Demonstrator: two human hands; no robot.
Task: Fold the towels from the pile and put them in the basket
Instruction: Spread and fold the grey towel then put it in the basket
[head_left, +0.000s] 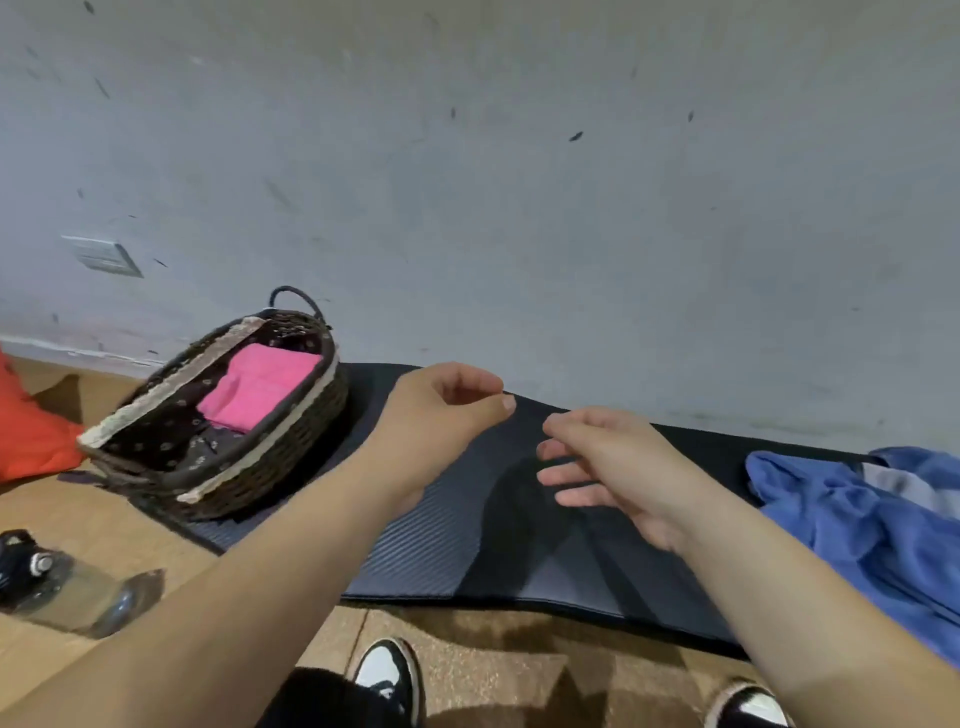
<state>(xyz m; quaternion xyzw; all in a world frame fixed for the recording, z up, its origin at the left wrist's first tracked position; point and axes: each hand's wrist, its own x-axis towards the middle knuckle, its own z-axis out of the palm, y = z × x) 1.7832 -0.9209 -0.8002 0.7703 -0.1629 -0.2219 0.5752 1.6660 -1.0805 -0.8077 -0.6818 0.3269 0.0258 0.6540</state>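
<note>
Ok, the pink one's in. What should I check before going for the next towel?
1. Hands free: left hand curled, right hand relaxed, neither holds anything: ok.
2. Next towel in sight: blue towels lie crumpled at the right end of the mat: ok.
3. Folding space: a bare stretch of dark mat lies below the hands: ok.
4. Pink towel lies folded inside the basket: ok.
5. Room in the basket: dark lining shows beside the pink towel: ok.
6. Number of towels left in the blue heap: cannot tell.
</note>
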